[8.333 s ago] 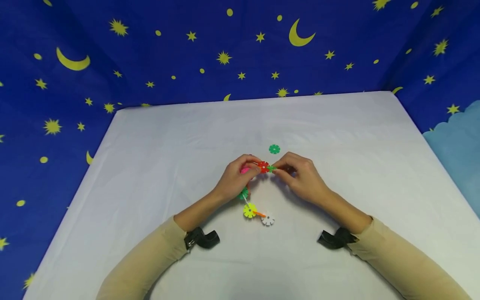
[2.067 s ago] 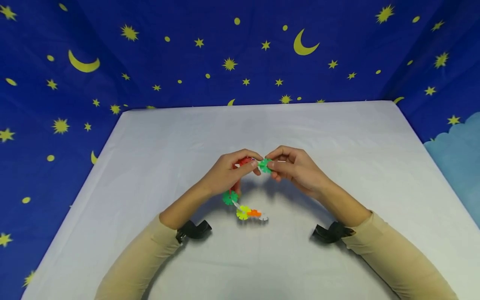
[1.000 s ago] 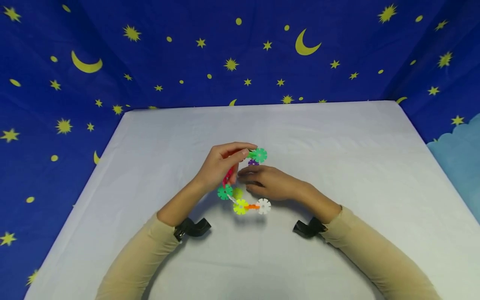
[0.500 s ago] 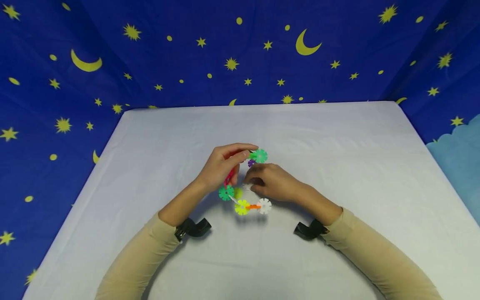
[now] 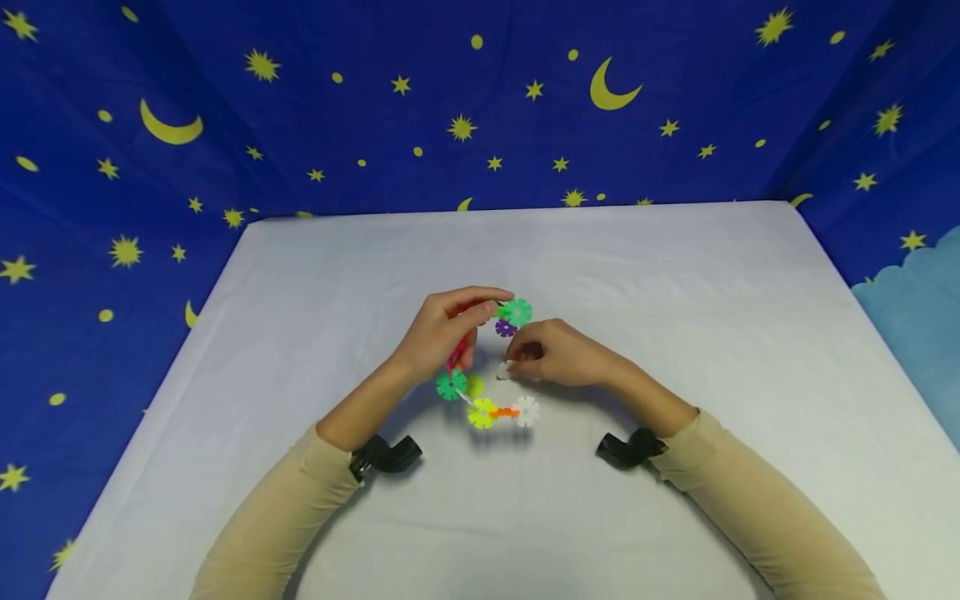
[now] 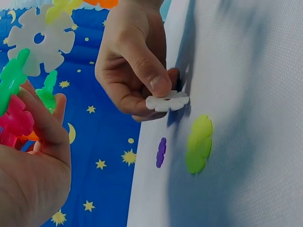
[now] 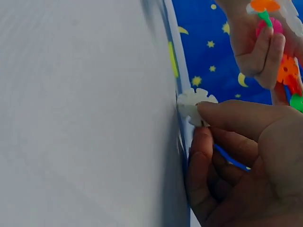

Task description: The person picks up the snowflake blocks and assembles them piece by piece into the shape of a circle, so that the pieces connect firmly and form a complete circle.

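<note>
My left hand (image 5: 442, 329) holds up a chain of notched plastic discs linked edge to edge. A teal disc (image 5: 518, 312) sticks out past its fingertips. From its lower side hang a green disc (image 5: 452, 385), a yellow disc (image 5: 482, 413), an orange disc (image 5: 506, 412) and a white end disc (image 5: 527, 411). Pink and red discs sit partly hidden by the palm. Close over the table, my right hand (image 5: 562, 354) pinches a loose white notched disc (image 7: 191, 104) between thumb and fingers; the left wrist view also shows this white disc (image 6: 168, 101).
On the white-covered table (image 5: 637, 267) lie a loose purple disc (image 5: 506, 327) and a loose yellow-green disc (image 5: 475, 386), both near the hanging chain. Behind the table stands a blue cloth backdrop (image 5: 420, 100) with yellow stars and moons.
Earlier, both hands worked on the chain's far end, and a green disc lay on the table. Since then my right hand has left the chain, reached under it, and drawn back slightly with a white disc.
</note>
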### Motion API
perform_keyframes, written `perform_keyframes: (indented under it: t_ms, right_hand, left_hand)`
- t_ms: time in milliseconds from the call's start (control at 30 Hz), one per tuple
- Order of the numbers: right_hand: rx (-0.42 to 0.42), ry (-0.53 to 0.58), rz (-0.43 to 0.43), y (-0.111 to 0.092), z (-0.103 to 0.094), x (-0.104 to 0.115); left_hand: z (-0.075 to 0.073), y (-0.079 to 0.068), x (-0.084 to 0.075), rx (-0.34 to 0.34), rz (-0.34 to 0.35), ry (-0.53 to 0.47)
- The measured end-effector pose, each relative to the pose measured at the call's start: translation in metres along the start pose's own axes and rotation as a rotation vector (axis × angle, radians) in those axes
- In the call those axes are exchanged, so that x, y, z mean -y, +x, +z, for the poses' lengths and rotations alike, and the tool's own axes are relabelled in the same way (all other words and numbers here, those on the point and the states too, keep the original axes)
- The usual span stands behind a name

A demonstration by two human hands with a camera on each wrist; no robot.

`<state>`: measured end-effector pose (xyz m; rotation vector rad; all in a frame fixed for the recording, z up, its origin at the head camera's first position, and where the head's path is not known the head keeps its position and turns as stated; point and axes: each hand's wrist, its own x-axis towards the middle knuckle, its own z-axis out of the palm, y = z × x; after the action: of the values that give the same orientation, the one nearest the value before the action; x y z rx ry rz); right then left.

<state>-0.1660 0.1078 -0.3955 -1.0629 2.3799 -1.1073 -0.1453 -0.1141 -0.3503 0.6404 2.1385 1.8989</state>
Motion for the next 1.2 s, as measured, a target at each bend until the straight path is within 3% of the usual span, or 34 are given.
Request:
perform_keyframes:
  t_ms: [167, 367, 633, 967, 1200]
  right_hand:
    - [0.016, 0.000, 0.046, 0.000, -0.002, 0.000]
    - [-0.020, -0.086, 0.093, 0.001, -0.001, 0.000]
    - [0.010, -0.216, -0.003, 0.000, -0.002, 0.000]
    - [0.035, -0.171, 0.105, -0.013, -0.035, -0.017]
    - [0.031, -0.204, 0.173, -0.022, -0.055, -0.026]
  left_hand:
    - [-0.001, 0.000, 0.000, -0.001, -0.002, 0.001]
    - [-0.003, 0.001, 0.001, -0.007, -0.015, 0.009]
    - [-0.007, 0.002, 0.002, -0.014, -0.013, 0.018]
    - [-0.011, 0.002, 0.001, -0.043, -0.027, 0.010]
    - [-0.017, 0.003, -0.002, -0.053, -0.039, 0.002]
